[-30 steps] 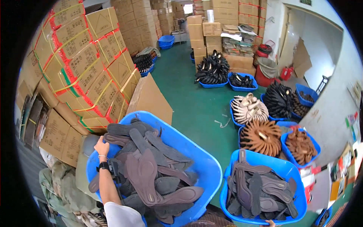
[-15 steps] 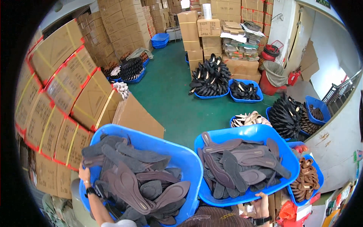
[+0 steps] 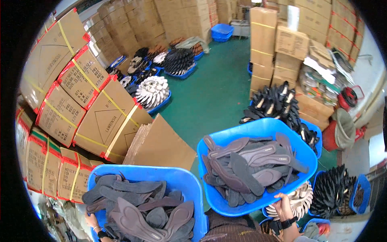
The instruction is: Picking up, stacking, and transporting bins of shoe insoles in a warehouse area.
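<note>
In front of me is a blue plastic tub (image 3: 183, 174) heaped with dark grey and brown shoe insoles (image 3: 135, 218). My left hand (image 3: 92, 221) grips its left side, the fingers partly hidden by the rim. To the right is a second blue tub (image 3: 258, 126), tilted and held higher, with a similar heap of insoles (image 3: 268, 155). My right hand (image 3: 284, 206) holds its near right edge, the fingers curled at the rim. The two tubs come close together near the middle, and whether they touch I cannot tell.
Strapped cartons (image 3: 109, 121) are stacked along the left, with flat cardboard (image 3: 165, 143) leaning beside them. Tubs of pale shoes (image 3: 153, 90) and black shoes (image 3: 179, 62) stand on the green floor (image 3: 217, 72). Ahead right are tall boxes (image 3: 263, 52), more black shoes (image 3: 278, 103) and a red bin (image 3: 334, 131).
My view has turned left, so the boxes and shoe tubs ahead appear farther right. The left tub sits lower in view. Both hands keep their hold on the tubs.
</note>
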The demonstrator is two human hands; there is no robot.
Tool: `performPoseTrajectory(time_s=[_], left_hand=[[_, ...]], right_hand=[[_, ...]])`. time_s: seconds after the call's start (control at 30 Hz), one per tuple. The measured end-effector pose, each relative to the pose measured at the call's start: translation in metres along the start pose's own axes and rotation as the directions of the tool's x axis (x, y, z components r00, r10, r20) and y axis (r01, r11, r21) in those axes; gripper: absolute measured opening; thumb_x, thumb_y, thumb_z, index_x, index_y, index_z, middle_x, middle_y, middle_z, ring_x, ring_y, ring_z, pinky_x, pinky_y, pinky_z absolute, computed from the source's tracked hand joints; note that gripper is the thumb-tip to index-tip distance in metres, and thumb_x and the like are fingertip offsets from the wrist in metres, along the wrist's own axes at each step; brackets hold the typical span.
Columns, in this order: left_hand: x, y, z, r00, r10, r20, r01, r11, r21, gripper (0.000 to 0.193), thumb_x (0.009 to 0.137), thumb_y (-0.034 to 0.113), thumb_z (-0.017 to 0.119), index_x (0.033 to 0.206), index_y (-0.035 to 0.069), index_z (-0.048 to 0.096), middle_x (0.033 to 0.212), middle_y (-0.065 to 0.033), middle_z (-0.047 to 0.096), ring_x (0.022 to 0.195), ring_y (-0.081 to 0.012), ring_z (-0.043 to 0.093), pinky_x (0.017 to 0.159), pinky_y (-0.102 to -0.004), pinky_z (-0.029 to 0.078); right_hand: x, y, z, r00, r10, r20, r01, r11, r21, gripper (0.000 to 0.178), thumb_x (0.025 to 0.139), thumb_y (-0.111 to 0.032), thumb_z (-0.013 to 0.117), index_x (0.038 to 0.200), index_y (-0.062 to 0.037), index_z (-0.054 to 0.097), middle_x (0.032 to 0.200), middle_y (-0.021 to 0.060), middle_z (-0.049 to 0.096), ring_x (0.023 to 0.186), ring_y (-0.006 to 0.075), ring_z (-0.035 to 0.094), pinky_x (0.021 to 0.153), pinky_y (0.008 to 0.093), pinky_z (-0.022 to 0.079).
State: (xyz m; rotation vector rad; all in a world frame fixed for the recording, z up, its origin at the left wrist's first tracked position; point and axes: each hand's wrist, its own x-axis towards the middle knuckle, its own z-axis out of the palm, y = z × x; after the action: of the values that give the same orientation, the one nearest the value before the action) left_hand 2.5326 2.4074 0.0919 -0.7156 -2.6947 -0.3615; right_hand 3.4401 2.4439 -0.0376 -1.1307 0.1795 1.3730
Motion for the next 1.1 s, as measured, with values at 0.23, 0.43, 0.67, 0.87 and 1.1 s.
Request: performPoseTrajectory(time_s=[0.23,0.43,0.67,0.87,1.1], left_hand=[[-0.036,0.117,0.011,0.993,-0.114,0.033,0.112,0.992,0.057,0.062,0.069,0.021,0.053,0.13,0.012,0.051,0.12,-0.0179,0.058,0.108,-0.0344,0.056,0.094,-0.0453,0.04],[-0.063,0.248,-0.021,0.958,-0.276,0.077,0.258,0.948,0.184,0.054,0.068,0.02,0.054,0.121,0.012,0.056,0.11,-0.0184,0.062,0.102,-0.0356,0.058,0.089,-0.0467,0.041],[-0.04,0.461,-0.017,0.938,-0.342,0.055,0.314,0.906,0.283,0.054,0.068,0.021,0.053,0.122,0.012,0.056,0.111,-0.0183,0.062,0.103,-0.0355,0.058,0.089,-0.0468,0.041],[0.038,0.664,0.039,0.94,-0.336,0.058,0.314,0.92,0.236,0.055,0.068,0.022,0.053,0.122,0.012,0.056,0.112,-0.0181,0.062,0.103,-0.0354,0.058,0.09,-0.0469,0.041],[0.204,1.009,0.253,0.978,-0.185,0.099,0.191,0.98,-0.056,0.055,0.068,0.023,0.053,0.122,0.012,0.056,0.112,-0.018,0.061,0.104,-0.0353,0.057,0.09,-0.047,0.041]], right_hand=[[0.158,-0.096,0.182,0.997,0.076,0.029,-0.07,0.984,-0.165,0.013,0.067,0.0,0.056,0.074,-0.0074,0.048,0.076,0.0068,0.053,0.069,0.0236,0.056,0.063,0.037,0.05],[0.294,-0.163,0.338,0.976,0.19,0.11,-0.156,0.953,-0.261,0.015,0.067,0.004,0.057,0.072,-0.0074,0.047,0.079,0.0075,0.053,0.078,0.0244,0.055,0.075,0.0397,0.049],[0.491,-0.237,0.51,0.914,0.349,0.207,-0.237,0.873,-0.426,0.008,0.071,0.001,0.055,0.073,-0.0048,0.051,0.075,0.0084,0.058,0.068,0.0237,0.061,0.066,0.0366,0.054],[0.618,-0.309,0.656,0.893,0.417,0.169,-0.268,0.794,-0.546,0.003,0.073,0.0,0.054,0.071,-0.0021,0.055,0.074,0.0108,0.062,0.069,0.0239,0.063,0.069,0.0378,0.055],[0.787,-0.34,0.789,0.858,0.459,0.231,-0.26,0.776,-0.575,0.005,0.076,-0.004,0.058,0.071,-0.004,0.058,0.075,0.009,0.063,0.069,0.0214,0.063,0.071,0.0365,0.054]])
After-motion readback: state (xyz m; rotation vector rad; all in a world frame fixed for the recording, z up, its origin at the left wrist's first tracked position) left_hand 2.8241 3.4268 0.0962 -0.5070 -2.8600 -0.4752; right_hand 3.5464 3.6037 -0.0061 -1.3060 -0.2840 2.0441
